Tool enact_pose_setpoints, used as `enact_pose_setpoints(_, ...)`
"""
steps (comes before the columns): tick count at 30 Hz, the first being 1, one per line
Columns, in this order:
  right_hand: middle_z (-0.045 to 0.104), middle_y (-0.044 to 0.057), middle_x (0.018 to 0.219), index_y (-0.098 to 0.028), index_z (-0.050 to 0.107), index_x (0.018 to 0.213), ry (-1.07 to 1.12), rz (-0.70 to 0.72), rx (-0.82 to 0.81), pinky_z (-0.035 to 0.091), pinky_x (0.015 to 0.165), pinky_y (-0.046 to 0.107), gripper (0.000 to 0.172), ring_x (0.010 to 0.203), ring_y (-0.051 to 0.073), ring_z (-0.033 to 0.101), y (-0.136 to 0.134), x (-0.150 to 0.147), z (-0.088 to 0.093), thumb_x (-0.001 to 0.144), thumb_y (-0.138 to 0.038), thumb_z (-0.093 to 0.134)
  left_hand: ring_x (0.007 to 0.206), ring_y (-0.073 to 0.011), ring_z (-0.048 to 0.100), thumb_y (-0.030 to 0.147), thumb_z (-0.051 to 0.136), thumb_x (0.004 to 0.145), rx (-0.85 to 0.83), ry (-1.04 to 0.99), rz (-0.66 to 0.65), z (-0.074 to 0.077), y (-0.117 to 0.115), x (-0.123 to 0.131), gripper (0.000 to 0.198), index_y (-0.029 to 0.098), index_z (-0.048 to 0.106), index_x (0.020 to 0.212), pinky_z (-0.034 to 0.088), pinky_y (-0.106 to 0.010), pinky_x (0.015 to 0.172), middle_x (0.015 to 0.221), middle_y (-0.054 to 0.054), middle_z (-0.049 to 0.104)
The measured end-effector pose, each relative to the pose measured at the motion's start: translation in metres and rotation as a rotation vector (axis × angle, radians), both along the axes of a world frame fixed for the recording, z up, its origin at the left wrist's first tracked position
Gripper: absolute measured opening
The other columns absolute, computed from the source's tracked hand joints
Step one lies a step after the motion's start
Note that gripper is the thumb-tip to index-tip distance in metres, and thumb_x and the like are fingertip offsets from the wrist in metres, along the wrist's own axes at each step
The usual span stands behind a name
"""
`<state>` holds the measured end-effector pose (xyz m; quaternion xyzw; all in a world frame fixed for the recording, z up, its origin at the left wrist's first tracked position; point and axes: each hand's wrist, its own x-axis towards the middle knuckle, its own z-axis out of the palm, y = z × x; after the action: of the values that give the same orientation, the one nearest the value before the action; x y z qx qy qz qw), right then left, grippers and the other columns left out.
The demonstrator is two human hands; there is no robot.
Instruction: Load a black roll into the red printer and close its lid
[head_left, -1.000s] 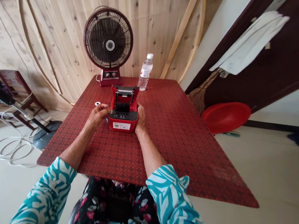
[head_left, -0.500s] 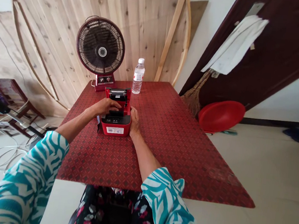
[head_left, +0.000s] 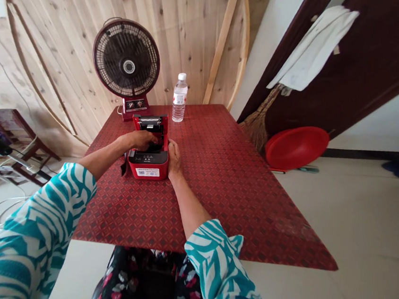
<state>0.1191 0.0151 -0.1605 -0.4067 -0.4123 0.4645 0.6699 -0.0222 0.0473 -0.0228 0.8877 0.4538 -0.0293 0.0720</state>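
Note:
A red and black label printer point(head_left: 147, 168) stands on the table with its lid point(head_left: 150, 123) raised at the back. A white sticker with printed codes shows on its front. My left hand point(head_left: 141, 140) reaches over the printer's left edge, its fingers bent down into the open compartment. Those fingertips are hidden by the hand and the dark inside, so I cannot see what they touch. Against the printer's right side, my right hand point(head_left: 174, 160) is curved round the casing and steadies it.
Behind the printer stand a dark red fan point(head_left: 129, 67) and a water bottle point(head_left: 179, 98). The table point(head_left: 223, 190) has a red patterned top. On the right are a red basin point(head_left: 297, 148), a straw broom point(head_left: 259, 125) and a hanging white towel point(head_left: 315, 50). A wooden chair point(head_left: 19, 135) stands left.
My left hand has dipped deeper into the printer's compartment, its fingers now bent down instead of stretched over it. My right hand stays at the printer's side. The whole view has shifted slightly.

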Motion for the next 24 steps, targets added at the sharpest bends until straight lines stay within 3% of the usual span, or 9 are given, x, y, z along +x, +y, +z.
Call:
enact_pose_setpoints(3, 0.070, 0.002, 0.118, -0.027, 0.066, 0.112, 0.027, 0.008, 0.008, 0.043, 0.108, 0.042, 0.043, 0.116, 0.021, 0.060, 0.002, -0.001, -0.001, 0.085, -0.057, 0.050, 0.102, -0.0214, 0.068, 0.006, 0.057, 0.076, 0.068, 0.063, -0.037, -0.001, -0.009, -0.004, 0.045, 0.025, 0.071, 0.115, 0.051, -0.027, 0.082, 0.110, -0.005, 0.075)
enact_pose_setpoints(8, 0.071, 0.002, 0.118, -0.026, 0.067, 0.109, 0.011, 0.012, 0.009, 0.043, 0.107, 0.041, 0.044, 0.115, 0.021, 0.061, 0.001, -0.001, 0.001, 0.083, -0.058, 0.051, 0.115, -0.0227, 0.061, 0.018, 0.059, 0.087, 0.333, -0.007, -0.020, 0.001, -0.033, -0.014, 0.035, 0.027, 0.066, 0.120, 0.052, -0.030, 0.088, 0.116, -0.005, 0.071)
enact_pose_setpoints(11, 0.070, 0.004, 0.119, -0.025, 0.066, 0.111, -0.009, 0.026, -0.001, 0.044, 0.106, 0.042, 0.046, 0.113, 0.022, 0.062, -0.003, 0.001, 0.004, 0.083, -0.058, 0.050, 0.114, -0.0244, 0.061, 0.021, 0.062, 0.087, 0.376, -0.182, -0.009, 0.002, -0.042, -0.021, 0.032, 0.024, 0.066, 0.118, 0.052, -0.035, 0.092, 0.113, -0.007, 0.071)
enact_pose_setpoints(14, 0.070, 0.004, 0.119, -0.025, 0.066, 0.111, -0.019, 0.026, -0.006, 0.043, 0.107, 0.042, 0.046, 0.114, 0.022, 0.062, -0.004, 0.002, 0.005, 0.083, -0.058, 0.049, 0.102, -0.0225, 0.065, 0.025, 0.067, 0.083, 0.322, -0.531, 0.017, -0.001, -0.042, -0.041, 0.030, 0.023, 0.067, 0.113, 0.053, -0.038, 0.091, 0.108, -0.006, 0.072)
enact_pose_setpoints(20, 0.068, 0.005, 0.124, -0.025, 0.064, 0.114, -0.046, 0.016, -0.019, 0.041, 0.108, 0.044, 0.047, 0.119, 0.023, 0.059, -0.003, 0.004, 0.000, 0.084, -0.057, 0.049, 0.086, -0.0193, 0.067, 0.046, 0.078, 0.071, 0.324, -1.381, 0.348, -0.020, -0.025, -0.109, 0.050, 0.021, 0.062, 0.111, 0.054, -0.030, 0.073, 0.094, -0.004, 0.071)
enact_pose_setpoints(24, 0.068, 0.004, 0.125, -0.026, 0.065, 0.113, -0.061, 0.012, -0.028, 0.041, 0.108, 0.044, 0.046, 0.119, 0.023, 0.059, -0.005, 0.005, 0.000, 0.084, -0.057, 0.048, 0.077, -0.0177, 0.064, 0.046, 0.075, 0.072, 0.404, -1.521, 0.685, -0.046, -0.010, -0.128, 0.040, 0.020, 0.059, 0.097, 0.051, -0.027, 0.065, 0.081, -0.001, 0.066)
